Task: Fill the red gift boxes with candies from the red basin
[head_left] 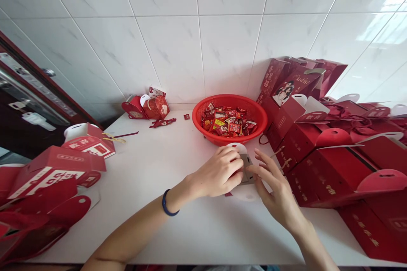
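A small cardboard gift box with a grey face showing lies in front of the red plastic basket; a pale handle flap stands up at its far side. My left hand, with a dark blue band at the wrist, is closed over the box's left part, its fingertips hidden behind the knuckles. At the right side is my right hand, open with fingers spread, the fingertips touching or very near the grey panel. Many red-wrapped candies fill the basket.
Red gift boxes and bags are piled on the right. More red boxes stand on the left. Against the tiled wall sit two small boxes, with ribbon and a single packet nearby on the white table.
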`<state>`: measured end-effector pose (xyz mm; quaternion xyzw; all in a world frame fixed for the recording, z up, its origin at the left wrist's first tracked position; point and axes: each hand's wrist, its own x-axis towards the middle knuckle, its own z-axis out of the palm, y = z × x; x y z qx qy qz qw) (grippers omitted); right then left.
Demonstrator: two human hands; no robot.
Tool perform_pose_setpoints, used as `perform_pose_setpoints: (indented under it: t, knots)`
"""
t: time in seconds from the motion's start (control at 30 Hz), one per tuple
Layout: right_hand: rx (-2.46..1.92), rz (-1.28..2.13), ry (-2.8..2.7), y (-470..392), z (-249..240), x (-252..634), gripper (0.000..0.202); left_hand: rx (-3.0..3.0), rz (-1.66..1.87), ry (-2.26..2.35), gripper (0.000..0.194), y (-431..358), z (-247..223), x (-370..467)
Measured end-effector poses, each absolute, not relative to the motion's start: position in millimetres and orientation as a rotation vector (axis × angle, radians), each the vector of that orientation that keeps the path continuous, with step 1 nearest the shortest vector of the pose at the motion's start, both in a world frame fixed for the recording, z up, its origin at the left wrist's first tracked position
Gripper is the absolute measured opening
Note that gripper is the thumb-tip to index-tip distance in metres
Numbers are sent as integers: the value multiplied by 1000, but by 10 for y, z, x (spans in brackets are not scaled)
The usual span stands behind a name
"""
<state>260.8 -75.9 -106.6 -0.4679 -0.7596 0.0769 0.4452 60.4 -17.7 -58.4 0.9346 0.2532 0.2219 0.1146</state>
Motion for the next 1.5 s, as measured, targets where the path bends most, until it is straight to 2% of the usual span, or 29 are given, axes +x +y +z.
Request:
perform_pose_setpoints:
  t: [0.1,0.3,0.43,0.53,0.67,0.8,0.9,1.03,1.17,1.23,1.33,1.5]
  knots:
    - [-1285,150,-1772,-759,-1127,2657,18,2706,737,904,22,-183,-573,579]
    - [-1550,411,-1810,-756,-1270,2753,60,2573,664,994,15,-239,-480,342]
    - [-1582,580,-1828,-739,-1278,2752,69,2523,356,1024,54,-260,-428,74]
    - [-1569,645,-1815,-679,-1259,2727,72,2465,195,1076,65,-264,-464,-59]
    - [-1538,657,-1808,-534,-1245,2707,70,2451,209,1170,54,-259,-570,-88]
    - [-1509,534,-1808,-418,-1184,2706,63,2493,286,1253,50,-224,-610,-64]
    - [-1376,399,-1821,-386,-1032,2690,53,2514,329,1214,49,-174,-544,-80]
    - [-1224,287,-1729,-248,-748,2638,34,2460,539,1084,33,20,-365,-111]
    - [-1158,449,-1490,171,-593,2571,27,2370,702,1097,27,461,-212,-36]
    - [-1140,569,-1373,440,-578,2532,29,2346,561,1188,28,733,-183,67]
    - [-1097,726,-1245,806,-586,2469,30,2434,110,1324,30,1100,-207,282]
    - [-1069,937,-1038,1179,-638,2433,34,2398,-110,1432,23,1453,-359,610]
